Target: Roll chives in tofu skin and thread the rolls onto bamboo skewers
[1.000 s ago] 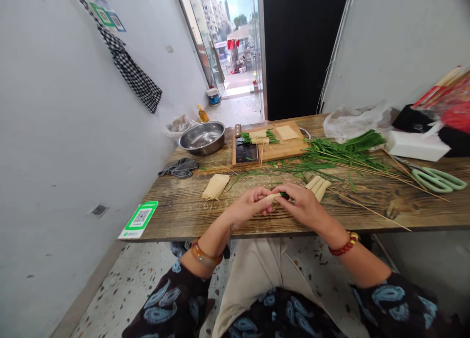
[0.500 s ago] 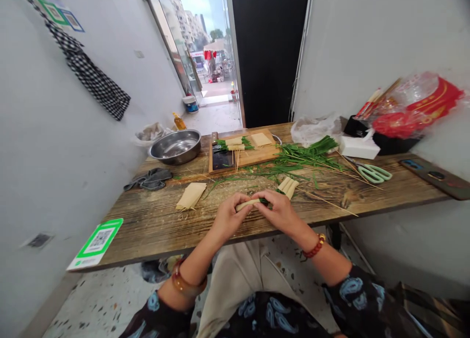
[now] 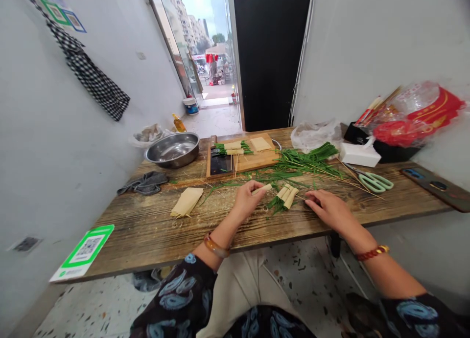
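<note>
My left hand [image 3: 250,197] is closed round a pale beige roll [image 3: 263,188], which looks like a bean curd sheet rolled up, its end poking out past the fingers. Just right of it, several finished rolls with green chives inside [image 3: 287,195] lie side by side on the table, threaded on a thin wooden skewer [image 3: 300,197]. My right hand [image 3: 323,207] pinches this skewer to the right of the rolls; the palm hides the rest of the stick. A stack of beige sheets [image 3: 186,202] lies to the left.
Behind the hands are a cutting board [image 3: 260,158] with a cleaver [image 3: 220,166], more rolls and sheets, and a heap of chives [image 3: 308,157] with loose skewers. Green-handled scissors [image 3: 374,182] lie right; a steel basin [image 3: 173,151] and grey cloth [image 3: 145,182] stand left.
My hands have parted. The right one has let go of the roll and moved right to the skewer; the left keeps the roll, lifted slightly forward.
</note>
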